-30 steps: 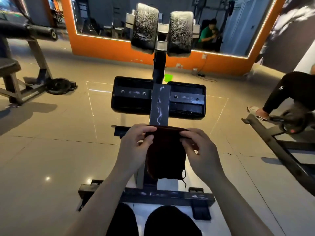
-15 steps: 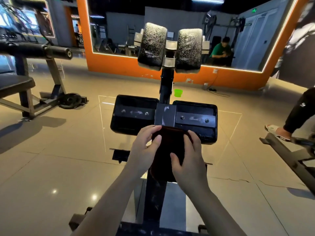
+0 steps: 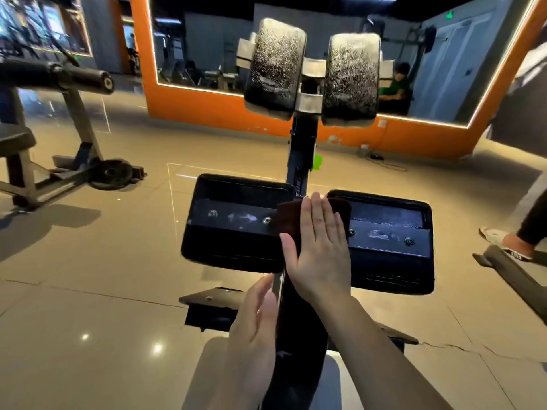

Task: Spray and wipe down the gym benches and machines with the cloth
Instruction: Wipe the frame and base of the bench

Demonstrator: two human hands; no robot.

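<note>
So my left hand (image 3: 260, 318) sits low against the left side of the black steel centre beam (image 3: 299, 335) of the machine, fingers straight and loose, holding nothing. Right of it, my right hand (image 3: 321, 250) lies flat, fingers straight, pressing the dark brown folded cloth (image 3: 340, 210) onto the beam between the two black padded leg rests (image 3: 236, 232). I'd keep the palm pressure even and drag along the beam, then hit those smudgy plates. No containers that I can make out.

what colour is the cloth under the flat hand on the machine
Dark reddish brown. The cloth shows best in the head view, under the right hand.
</note>
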